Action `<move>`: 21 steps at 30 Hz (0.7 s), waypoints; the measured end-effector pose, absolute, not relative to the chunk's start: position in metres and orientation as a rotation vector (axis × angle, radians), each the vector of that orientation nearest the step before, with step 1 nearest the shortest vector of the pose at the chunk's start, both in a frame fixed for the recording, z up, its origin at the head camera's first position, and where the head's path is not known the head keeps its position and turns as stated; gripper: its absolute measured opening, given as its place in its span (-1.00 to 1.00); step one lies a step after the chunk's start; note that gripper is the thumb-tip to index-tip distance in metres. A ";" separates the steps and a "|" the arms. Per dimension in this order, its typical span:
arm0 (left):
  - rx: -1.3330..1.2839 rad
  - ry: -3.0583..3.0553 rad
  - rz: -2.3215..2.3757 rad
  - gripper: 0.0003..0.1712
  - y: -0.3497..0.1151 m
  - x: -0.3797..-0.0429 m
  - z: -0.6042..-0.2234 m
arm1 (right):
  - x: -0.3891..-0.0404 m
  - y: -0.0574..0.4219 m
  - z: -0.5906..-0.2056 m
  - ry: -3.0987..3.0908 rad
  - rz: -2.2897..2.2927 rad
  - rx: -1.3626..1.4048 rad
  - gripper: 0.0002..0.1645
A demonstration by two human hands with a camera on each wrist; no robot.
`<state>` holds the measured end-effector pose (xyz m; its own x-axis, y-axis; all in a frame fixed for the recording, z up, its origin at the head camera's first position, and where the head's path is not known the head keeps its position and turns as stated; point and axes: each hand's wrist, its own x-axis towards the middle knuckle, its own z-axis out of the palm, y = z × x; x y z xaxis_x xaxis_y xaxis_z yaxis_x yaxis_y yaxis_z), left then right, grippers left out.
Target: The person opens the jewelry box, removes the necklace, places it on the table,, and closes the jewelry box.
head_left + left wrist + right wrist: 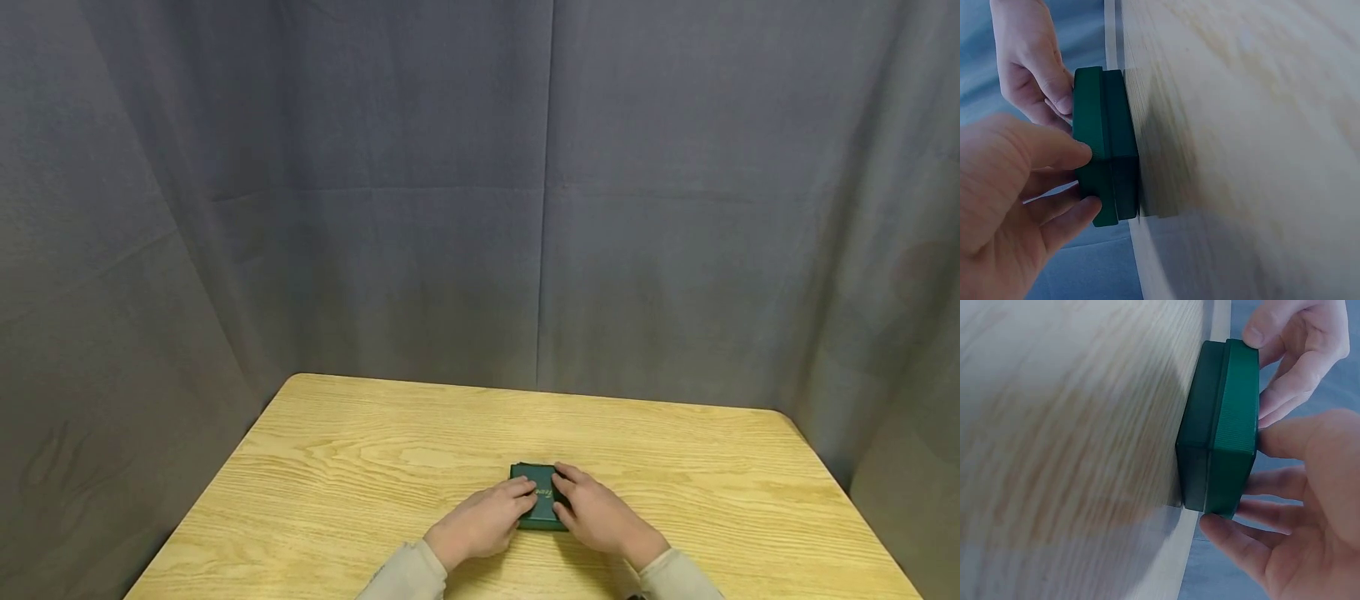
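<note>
A small dark green lidded box (542,521) with gold lettering on top sits on the wooden table. My left hand (483,518) touches its left part, with fingertips lying on the lid. In the left wrist view the left thumb and a finger (1094,206) meet the lid's edge near a corner. From the other side my right hand (600,517) rests fingertips on the lid. One right finger (1213,522) touches the lid's side in the right wrist view. The lid (1235,419) covers the darker base (1196,425). The inside of the box is hidden.
The light wood-grain table (360,467) has rounded far corners and spreads out around the box. Grey curtains (420,250) hang behind it and along both sides. Beige sleeves (408,575) cover both forearms.
</note>
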<state>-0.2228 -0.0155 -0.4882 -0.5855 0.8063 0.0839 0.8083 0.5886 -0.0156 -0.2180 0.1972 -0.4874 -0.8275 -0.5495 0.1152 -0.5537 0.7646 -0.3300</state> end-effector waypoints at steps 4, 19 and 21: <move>-1.373 -2.694 -0.072 -0.56 -0.017 -0.223 -0.490 | -0.218 0.196 -0.489 -2.973 0.609 0.848 -0.47; -1.022 -3.018 -0.456 0.05 -0.024 -0.236 -0.493 | -0.223 0.196 -0.488 -3.039 0.775 0.760 -0.13; -0.981 -3.044 -0.486 0.13 -0.024 -0.239 -0.495 | -0.225 0.196 -0.488 -3.035 0.773 0.766 -0.05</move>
<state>-0.2390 -0.0237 -0.4947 -0.8120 0.5836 0.0031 0.5555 0.7713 0.3106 -0.2251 0.1957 -0.4876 -0.8838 -0.4666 0.0358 -0.4269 0.7725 -0.4702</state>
